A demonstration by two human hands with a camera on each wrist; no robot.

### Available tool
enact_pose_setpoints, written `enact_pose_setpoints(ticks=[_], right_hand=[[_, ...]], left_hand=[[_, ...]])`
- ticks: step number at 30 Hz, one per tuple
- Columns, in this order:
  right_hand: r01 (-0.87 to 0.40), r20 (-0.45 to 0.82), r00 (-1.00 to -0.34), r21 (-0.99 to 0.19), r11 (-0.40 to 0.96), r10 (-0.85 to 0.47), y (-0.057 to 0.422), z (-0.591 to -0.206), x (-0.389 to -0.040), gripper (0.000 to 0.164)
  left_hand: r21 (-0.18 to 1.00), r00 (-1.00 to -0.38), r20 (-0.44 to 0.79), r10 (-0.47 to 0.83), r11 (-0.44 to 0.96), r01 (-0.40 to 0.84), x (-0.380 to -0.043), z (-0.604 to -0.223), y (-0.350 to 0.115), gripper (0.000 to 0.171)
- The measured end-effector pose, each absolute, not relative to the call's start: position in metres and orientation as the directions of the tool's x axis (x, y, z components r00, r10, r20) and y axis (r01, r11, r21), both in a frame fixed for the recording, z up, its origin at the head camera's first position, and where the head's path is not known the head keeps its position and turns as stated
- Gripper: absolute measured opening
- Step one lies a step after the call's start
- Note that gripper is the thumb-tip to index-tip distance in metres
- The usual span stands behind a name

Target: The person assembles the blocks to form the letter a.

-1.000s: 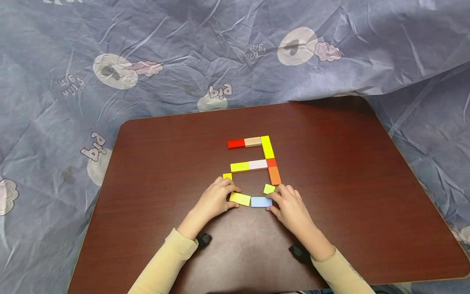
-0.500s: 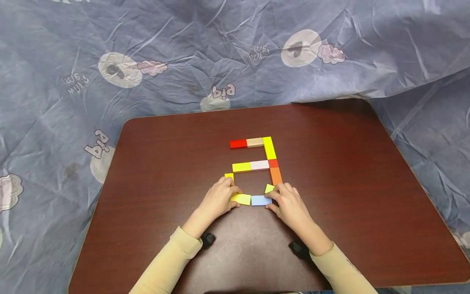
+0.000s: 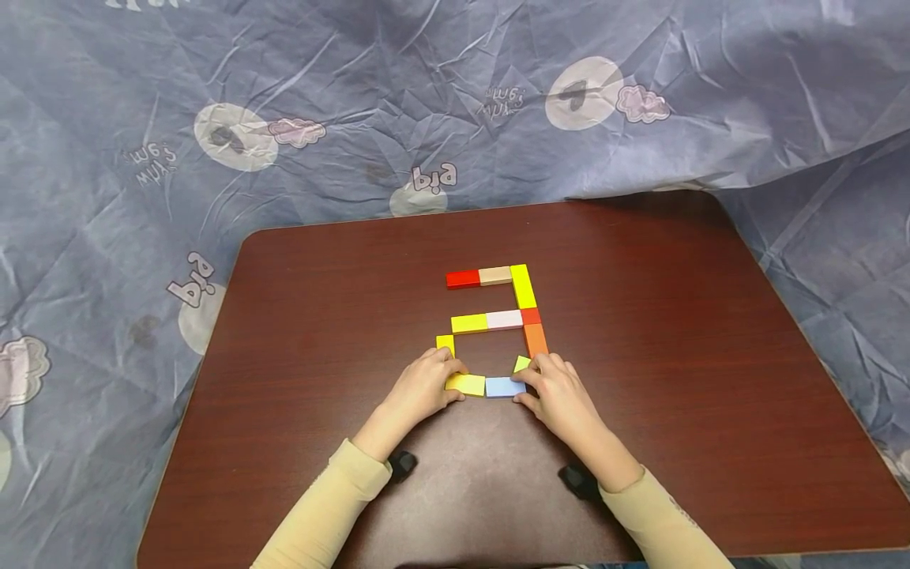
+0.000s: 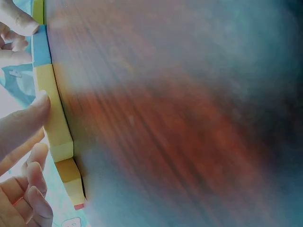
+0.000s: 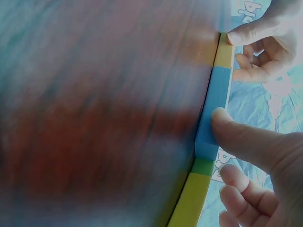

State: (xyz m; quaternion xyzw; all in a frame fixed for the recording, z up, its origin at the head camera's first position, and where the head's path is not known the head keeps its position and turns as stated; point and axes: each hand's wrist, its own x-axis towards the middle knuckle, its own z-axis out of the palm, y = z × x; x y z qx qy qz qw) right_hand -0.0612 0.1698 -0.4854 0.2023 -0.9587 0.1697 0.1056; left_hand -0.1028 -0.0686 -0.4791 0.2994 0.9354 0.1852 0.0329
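My left hand [image 3: 424, 385] pinches a yellow block [image 3: 469, 385] between thumb and fingers at the near side of a block outline. Opposite it, my right hand [image 3: 563, 393] pinches a blue block [image 3: 503, 387], which lies end to end with the yellow one. In the left wrist view the thumb presses the long side of the yellow block [image 4: 57, 113]. The right wrist view has the other thumb on the blue block [image 5: 213, 104]. A small lime-green block [image 3: 522, 363] is partly hidden by the right fingers. Just beyond the left fingers lies another yellow block [image 3: 445, 342].
Farther back on the brown table [image 3: 341, 316] lie a red block [image 3: 463, 279], a tan block [image 3: 495, 275], a tall yellow block [image 3: 523, 286], a lime-yellow block [image 3: 469, 323], a white block [image 3: 504, 319], a small red block [image 3: 530, 316] and an orange block [image 3: 536, 340].
The blue block has shifted slightly away from me, in line with the yellow block. My right fingers now cover more of the small lime-green block. Both hands keep their pinch.
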Motion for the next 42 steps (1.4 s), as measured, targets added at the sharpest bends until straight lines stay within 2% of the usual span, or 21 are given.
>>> enact_pose_setpoints(ticks=[4,9,12,15,22,29,32,42], right_hand=[[-0.38,0.233,-0.92,-0.344,0.858,-0.314,0.174,-0.482,-0.062,0.039],[-0.286,0.184,-0.956,-0.419,0.862,-0.228,0.19,-0.475,-0.064,0.045],[-0.253,0.161,-0.966,-0.427,0.868,-0.202,0.2,-0.474,-0.065,0.047],[-0.249,0.156,-0.967,-0.432,0.867,-0.2,0.204,-0.475,-0.064,0.047],[-0.346,0.169,-0.937,-0.345,0.873,-0.304,0.2,-0.48,-0.07,0.048],[-0.36,0.023,-0.93,-0.255,0.897,-0.366,0.189,-0.475,-0.078,0.057],[-0.349,-0.002,-0.933,-0.245,0.904,-0.361,0.188,-0.475,-0.078,0.056],[-0.342,0.038,-0.937,-0.291,0.893,-0.347,0.192,-0.477,-0.075,0.057]], left_hand=[[0.416,-0.841,0.051,0.539,0.754,0.508,-0.104,-0.477,-0.071,0.034],[0.496,-0.921,0.023,0.389,0.795,0.348,-0.113,-0.468,-0.082,0.024],[0.508,-0.946,-0.051,0.32,0.824,0.251,-0.12,-0.465,-0.09,0.03],[0.508,-0.946,-0.127,0.299,0.839,0.197,-0.127,-0.464,-0.094,0.039],[0.504,-0.927,-0.198,0.319,0.844,0.183,-0.137,-0.467,-0.092,0.051],[0.499,-0.912,-0.227,0.342,0.845,0.193,-0.144,-0.47,-0.089,0.058],[0.499,-0.903,-0.236,0.358,0.842,0.203,-0.145,-0.469,-0.089,0.059],[0.523,-0.894,-0.231,0.385,0.823,0.22,-0.145,-0.467,-0.09,0.059]])
